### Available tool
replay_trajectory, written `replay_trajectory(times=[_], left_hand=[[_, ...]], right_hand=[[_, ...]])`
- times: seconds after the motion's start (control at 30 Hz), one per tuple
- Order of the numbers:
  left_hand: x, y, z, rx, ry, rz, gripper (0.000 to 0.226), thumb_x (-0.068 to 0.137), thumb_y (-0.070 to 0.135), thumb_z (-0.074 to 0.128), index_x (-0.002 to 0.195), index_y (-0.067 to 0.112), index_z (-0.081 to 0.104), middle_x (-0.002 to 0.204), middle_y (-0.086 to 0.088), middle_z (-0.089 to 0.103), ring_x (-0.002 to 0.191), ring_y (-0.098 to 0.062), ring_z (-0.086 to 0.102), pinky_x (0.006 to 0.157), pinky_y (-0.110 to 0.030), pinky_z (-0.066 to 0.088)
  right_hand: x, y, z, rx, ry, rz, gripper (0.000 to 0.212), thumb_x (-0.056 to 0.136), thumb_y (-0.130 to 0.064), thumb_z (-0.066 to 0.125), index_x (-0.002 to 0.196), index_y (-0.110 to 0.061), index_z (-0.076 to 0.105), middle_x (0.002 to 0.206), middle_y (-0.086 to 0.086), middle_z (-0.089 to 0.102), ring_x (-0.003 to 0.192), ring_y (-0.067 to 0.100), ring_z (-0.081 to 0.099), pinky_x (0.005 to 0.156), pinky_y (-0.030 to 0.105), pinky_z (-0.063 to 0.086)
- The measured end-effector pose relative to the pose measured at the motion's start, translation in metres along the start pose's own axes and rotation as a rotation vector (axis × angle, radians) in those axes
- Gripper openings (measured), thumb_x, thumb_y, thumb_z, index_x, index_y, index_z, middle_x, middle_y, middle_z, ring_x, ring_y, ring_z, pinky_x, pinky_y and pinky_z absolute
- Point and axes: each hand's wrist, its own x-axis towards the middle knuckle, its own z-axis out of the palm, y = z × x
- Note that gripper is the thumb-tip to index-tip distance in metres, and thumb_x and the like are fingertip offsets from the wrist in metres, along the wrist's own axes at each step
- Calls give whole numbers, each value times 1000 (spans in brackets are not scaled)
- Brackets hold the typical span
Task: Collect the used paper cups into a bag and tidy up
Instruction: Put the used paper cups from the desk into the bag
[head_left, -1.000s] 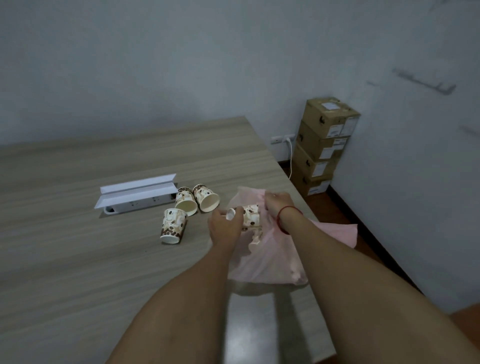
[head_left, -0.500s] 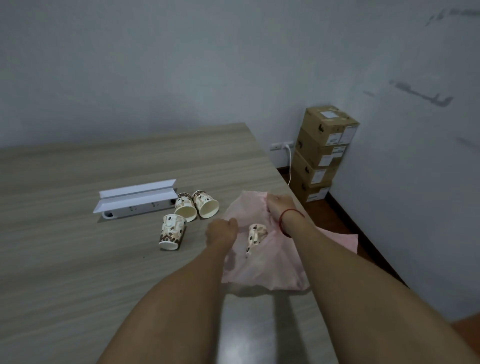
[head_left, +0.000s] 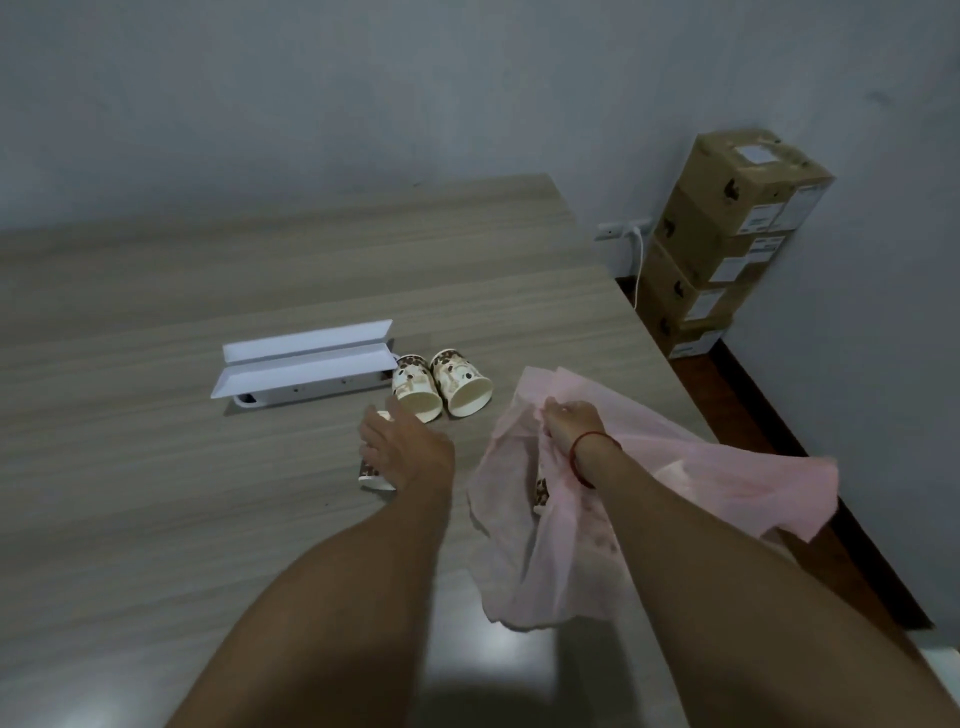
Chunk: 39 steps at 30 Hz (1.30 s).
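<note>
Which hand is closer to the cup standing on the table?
Left. The left hand is right over that cup, covering most of it; the right hand is off to the side, holding the pink bag.

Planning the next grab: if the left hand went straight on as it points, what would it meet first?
The brown-patterned white paper cup, mostly hidden under the left hand; whether they already touch is unclear.

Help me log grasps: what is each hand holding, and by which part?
Right hand pinches the pink bag at its mouth's rim. Left hand, open above a paper cup, holds nothing yet.
</note>
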Motion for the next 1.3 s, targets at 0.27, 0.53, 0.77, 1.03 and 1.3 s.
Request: replay_trajectory(times=[0.27,0.53,0.77,1.03,1.3], left_hand=[[7,-29,1,-22,-152,-197,71,85,23,69,143,16,27,139,-17,38,129,-36,40,104,-47,36],[-44,-9,-12,-371,-106,-154,79,78,46,70,134,4,35,131,-19,49,121,-39,50,96,-46,45],[-112,34,-8,-743,-279,126,54,73,34,79,114,12,51,92,3,59,85,-15,62,77,-26,48],[-174,72,-7,-777,-468,158,44,74,39,75,105,14,57,89,0,66,78,-12,61,71,-30,54],[-164,73,-19,-626,-437,200,33,94,22,50,78,1,71,74,-17,68,67,-24,60,67,-32,46]], right_hand=[[2,6,11,-8,-32,6,50,95,-34,37,117,4,62,122,23,63,111,32,60,97,40,46],[-29,6,-19,34,-21,-52,49,95,-34,38,120,1,61,123,21,64,114,33,60,97,38,45],[-65,6,-81,149,108,-136,45,93,-34,44,117,-1,64,116,18,68,107,32,63,83,31,45],[-100,15,-126,216,172,-155,42,89,-29,44,116,-2,63,117,20,66,108,34,63,96,39,50],[-101,8,-125,254,78,-171,36,91,-31,43,110,-7,62,96,9,53,88,21,47,55,21,28]])
